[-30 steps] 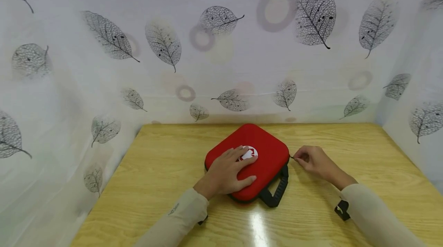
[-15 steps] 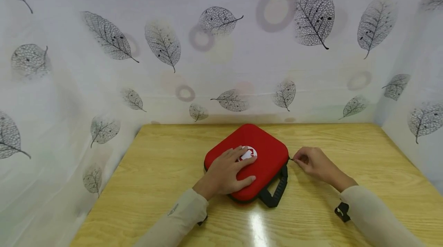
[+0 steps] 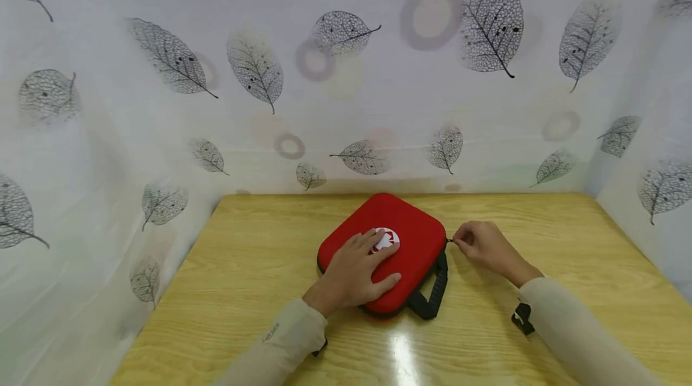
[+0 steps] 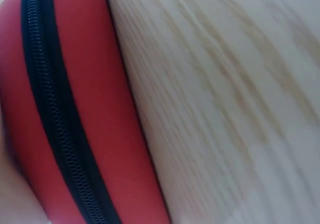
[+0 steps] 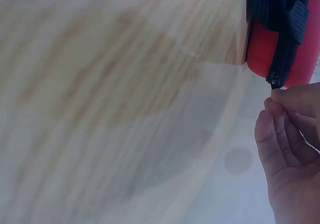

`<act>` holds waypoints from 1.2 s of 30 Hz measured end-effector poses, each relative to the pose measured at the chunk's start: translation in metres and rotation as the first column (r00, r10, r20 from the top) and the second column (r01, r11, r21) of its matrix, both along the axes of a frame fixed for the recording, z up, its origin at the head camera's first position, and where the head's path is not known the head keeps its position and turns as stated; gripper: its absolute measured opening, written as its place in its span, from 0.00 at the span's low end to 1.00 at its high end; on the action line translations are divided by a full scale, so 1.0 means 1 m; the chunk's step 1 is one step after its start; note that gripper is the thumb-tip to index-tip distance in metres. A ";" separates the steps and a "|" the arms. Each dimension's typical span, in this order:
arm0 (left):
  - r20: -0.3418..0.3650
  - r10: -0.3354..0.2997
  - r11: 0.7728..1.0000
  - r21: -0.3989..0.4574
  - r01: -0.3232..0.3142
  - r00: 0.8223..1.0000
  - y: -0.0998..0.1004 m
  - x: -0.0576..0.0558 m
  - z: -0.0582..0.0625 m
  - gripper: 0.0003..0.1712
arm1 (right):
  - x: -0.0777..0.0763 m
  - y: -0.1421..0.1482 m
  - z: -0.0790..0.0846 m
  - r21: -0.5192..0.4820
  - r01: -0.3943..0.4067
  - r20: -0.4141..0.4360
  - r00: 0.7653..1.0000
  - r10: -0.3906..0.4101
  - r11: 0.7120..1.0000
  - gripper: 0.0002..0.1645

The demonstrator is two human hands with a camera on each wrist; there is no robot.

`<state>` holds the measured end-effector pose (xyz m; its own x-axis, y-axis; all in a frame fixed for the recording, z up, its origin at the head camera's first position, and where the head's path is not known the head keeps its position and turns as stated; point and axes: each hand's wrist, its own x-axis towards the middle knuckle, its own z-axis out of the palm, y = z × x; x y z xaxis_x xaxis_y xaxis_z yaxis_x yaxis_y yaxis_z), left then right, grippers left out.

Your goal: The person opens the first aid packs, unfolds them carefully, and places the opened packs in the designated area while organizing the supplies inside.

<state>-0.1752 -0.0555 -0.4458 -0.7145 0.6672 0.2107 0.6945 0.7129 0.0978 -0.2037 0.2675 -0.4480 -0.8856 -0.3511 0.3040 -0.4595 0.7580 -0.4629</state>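
- On the wooden table (image 3: 259, 242), around the middle and toward the back edge, sits a red case (image 3: 413, 233). It's lying flat, turned cornerwise, black handle (image 3: 435, 293) facing near right.
- The left hand (image 3: 351, 269) is flat on top of it, fingers spread, partly over the white badge (image 3: 385, 241). Nothing's gripped there; probably just steadying things.
- The right hand (image 3: 486, 248) is pinching the little zipper pull (image 5: 274, 82) between thumb and finger, at the case's right corner, just past the handle.
- So the step in hand looks like working the zip (image 4: 55, 109). It seems fastened along the side in the left wrist view, but that's blurry and only one stretch, so hard to say how much is done up or which way the pull is headed.
- Next move probably calls for a firm left hand and a tug along the track, not up and away, since the case could easily swivel.
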 end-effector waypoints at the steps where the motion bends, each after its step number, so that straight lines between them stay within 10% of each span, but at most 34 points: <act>1: 0.009 0.010 1.000 -0.005 -0.009 1.000 0.001 0.001 0.001 0.35 | -0.002 -0.001 0.000 -0.004 0.000 0.001 1.000 0.000 1.000 0.02; 36: -0.147 0.056 0.991 -0.115 -0.073 0.988 0.018 0.031 0.013 0.38 | -0.053 -0.023 -0.004 -0.056 0.000 0.016 1.000 0.001 0.998 0.02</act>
<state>-0.1442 -0.0371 -0.4332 -0.7251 0.6473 0.2348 0.6474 0.7571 -0.0880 -0.2564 0.2442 -0.4519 -0.8904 -0.3346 0.3086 -0.4519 0.7304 -0.5121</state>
